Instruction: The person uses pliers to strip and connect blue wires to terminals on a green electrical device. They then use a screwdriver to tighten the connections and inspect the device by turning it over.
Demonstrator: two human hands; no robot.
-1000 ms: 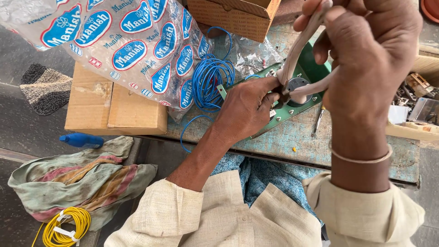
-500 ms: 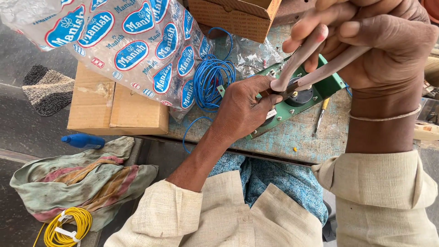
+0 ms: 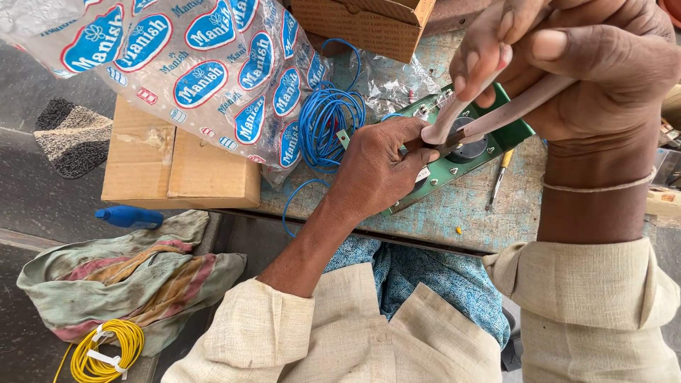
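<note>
Green board (image 3: 474, 157), blue wire coil (image 3: 328, 120), yellow wire coil (image 3: 106, 352)

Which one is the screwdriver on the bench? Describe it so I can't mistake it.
Start at the worn blue-painted bench. On it lies the green circuit board that the left hand steadies while the right hand works pliers. Just right of the board's lower corner lies the screwdriver: thin metal shaft, yellow handle, the only yellow tool on the bench.

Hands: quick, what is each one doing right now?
Left hand: closed, pressing down on the green circuit board.
Right hand: closed around the handles of the pliers.
</note>
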